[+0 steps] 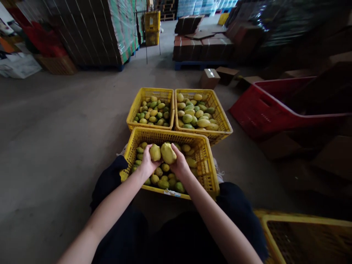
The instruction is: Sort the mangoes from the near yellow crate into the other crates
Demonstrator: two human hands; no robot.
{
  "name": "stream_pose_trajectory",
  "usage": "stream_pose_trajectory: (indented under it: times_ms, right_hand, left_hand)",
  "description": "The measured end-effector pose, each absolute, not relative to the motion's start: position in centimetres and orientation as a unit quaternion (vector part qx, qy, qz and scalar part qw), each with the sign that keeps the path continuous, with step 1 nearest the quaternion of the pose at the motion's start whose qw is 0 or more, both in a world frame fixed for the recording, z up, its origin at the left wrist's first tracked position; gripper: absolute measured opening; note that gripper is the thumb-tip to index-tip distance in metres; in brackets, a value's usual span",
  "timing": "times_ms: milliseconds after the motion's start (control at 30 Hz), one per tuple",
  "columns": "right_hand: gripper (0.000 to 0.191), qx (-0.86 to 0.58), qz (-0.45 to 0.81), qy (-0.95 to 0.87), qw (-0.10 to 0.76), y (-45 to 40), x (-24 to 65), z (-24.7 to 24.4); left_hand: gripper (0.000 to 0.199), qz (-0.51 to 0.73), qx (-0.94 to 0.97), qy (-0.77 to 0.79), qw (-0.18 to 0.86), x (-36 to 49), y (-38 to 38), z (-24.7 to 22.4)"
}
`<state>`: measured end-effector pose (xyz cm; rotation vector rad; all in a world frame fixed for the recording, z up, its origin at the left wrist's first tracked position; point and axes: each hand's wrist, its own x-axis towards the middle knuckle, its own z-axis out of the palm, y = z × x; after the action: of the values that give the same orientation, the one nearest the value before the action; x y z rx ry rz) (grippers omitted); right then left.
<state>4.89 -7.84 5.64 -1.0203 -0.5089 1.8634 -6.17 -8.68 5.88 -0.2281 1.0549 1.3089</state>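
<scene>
Over the near yellow crate [211, 176], my left hand [146, 164] is closed round a rounded yellow-green fruit [155, 153]. Its kind is not certain. My right hand [180, 165] grips a larger, lumpy yellow-green fruit [168, 153], thumb along its right side. The two fruits are side by side, almost touching. Below them lie several more green and yellow fruits [164, 183] in the crate, partly hidden by my hands. The crate stands between my knees.
Just beyond stand two more yellow crates, a left one [129, 116] with smaller fruits and a right one [224, 121] with longer fruits. A red bin [247, 110] is at right, another yellow crate [302, 219] at lower right. Cardboard boxes [210, 79] and wrapped pallets [90, 33] stand farther back.
</scene>
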Motion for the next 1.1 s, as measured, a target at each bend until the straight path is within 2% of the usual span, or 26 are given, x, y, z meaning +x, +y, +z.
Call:
stream_pose_trajectory:
  times_ms: [233,433,567,767,900,1000,1100]
  right_hand:
    - [0.023,-0.391,0.77,-0.178,0.472,-8.1,5.8,6.7]
    - [0.012,-0.406,0.77,-0.091,0.483,-7.4,6.4,7.6]
    - [0.019,-0.415,0.78,-0.056,0.465,-6.9,6.2,7.3]
    - [0.021,-0.418,0.764,-0.039,0.49,-7.0,6.3,7.5]
    - [0.015,-0.387,0.794,-0.057,0.466,-7.3,6.5,7.8]
    - [0.025,-0.389,0.806,-0.044,0.444,-7.3,6.6,7.6]
    - [0.028,-0.397,0.802,-0.032,0.445,-7.2,6.4,7.4]
  left_hand:
    - [0.023,0.604,-0.044,0.49,0.627,-6.8,-8.4,7.0]
    - [0.017,0.578,-0.093,0.419,0.694,-7.3,-8.2,7.6]
    - [0.014,0.576,-0.072,0.411,0.703,-6.9,-8.5,7.6]
    - [0.012,0.621,-0.052,0.485,0.614,-6.9,-8.1,7.4]
    - [0.015,0.605,-0.065,0.471,0.639,-7.0,-7.9,6.9]
    - [0.024,0.589,-0.058,0.466,0.657,-7.0,-7.9,6.5]
    - [0.023,0.598,-0.092,0.464,0.647,-7.0,-7.8,6.3]
